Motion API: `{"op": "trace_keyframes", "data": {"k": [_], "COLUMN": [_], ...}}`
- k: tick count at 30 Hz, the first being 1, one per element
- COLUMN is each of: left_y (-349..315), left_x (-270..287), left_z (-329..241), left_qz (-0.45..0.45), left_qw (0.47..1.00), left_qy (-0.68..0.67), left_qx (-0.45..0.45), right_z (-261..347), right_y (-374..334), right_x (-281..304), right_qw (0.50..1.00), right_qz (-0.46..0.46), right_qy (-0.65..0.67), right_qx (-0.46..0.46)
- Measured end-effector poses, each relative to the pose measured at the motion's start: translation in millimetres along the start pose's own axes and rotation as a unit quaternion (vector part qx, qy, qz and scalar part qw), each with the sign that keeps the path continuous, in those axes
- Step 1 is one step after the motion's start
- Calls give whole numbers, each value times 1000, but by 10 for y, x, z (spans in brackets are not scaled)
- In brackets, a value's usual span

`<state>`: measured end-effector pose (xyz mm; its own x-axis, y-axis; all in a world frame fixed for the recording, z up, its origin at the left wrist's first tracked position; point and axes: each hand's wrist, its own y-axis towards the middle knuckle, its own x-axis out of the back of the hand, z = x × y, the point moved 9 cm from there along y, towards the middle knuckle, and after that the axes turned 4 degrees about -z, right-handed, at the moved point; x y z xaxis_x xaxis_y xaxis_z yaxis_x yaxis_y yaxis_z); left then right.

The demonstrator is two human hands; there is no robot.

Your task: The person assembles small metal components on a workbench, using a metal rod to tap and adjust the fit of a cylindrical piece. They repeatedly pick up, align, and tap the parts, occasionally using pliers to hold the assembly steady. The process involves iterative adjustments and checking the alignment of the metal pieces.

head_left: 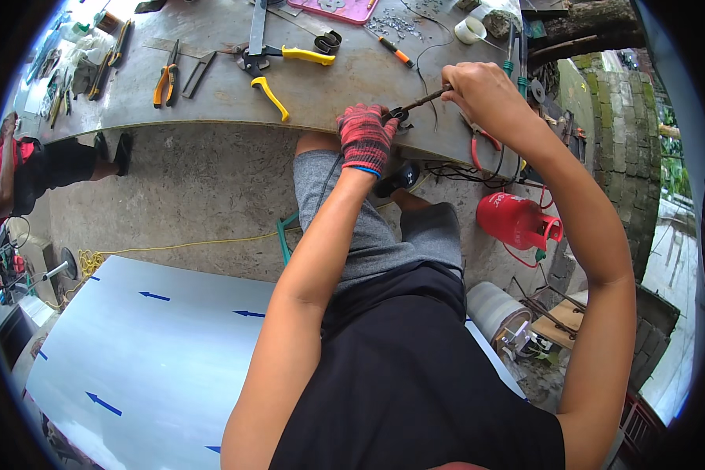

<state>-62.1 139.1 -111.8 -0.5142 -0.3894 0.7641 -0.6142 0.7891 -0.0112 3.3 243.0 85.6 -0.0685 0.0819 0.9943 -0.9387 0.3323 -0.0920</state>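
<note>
My left hand (366,137), in a red and black knit glove, is closed at the near edge of the metal-topped table (219,110). Its fingers press on a small curved dark metal piece (400,116). Bare, my right hand (482,88) grips one end of a thin dark rod (429,99), whose other end meets that metal piece. Whether the rod passes into the piece is too small to tell. Just below my right hand lie red-handled pliers (484,141). Yellow-handled snips (278,66) rest on the table, left of my gloved hand.
Orange-handled pliers (166,77), a metal ruler (258,30), a dark coiled strip (328,41), an orange-and-black screwdriver-like tool (395,51) and a pink tray (337,7) lie on the table. A red gas cylinder (515,219) stands right of my legs. Another person (47,172) is at far left.
</note>
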Motion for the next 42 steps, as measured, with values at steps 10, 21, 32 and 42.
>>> {"op": "trace_keyframes", "data": {"k": [10, 21, 32, 42], "left_y": [-3, 2, 88, 128], "left_x": [-22, -16, -170, -184], "left_z": [-30, -13, 30, -82], "left_qz": [14, 22, 64, 79], "left_qw": [1000, 1000, 997, 992], "left_qy": [23, 4, -20, -75], "left_qx": [-7, -10, -35, -59], "right_z": [-24, 149, 588, 200], "right_y": [-45, -11, -100, -84], "right_x": [-35, 117, 183, 104], "right_qw": [1000, 1000, 967, 993], "right_qz": [-1, -10, -60, -66], "right_qy": [6, 24, -115, -37], "right_qx": [-14, -5, 220, 95]}}
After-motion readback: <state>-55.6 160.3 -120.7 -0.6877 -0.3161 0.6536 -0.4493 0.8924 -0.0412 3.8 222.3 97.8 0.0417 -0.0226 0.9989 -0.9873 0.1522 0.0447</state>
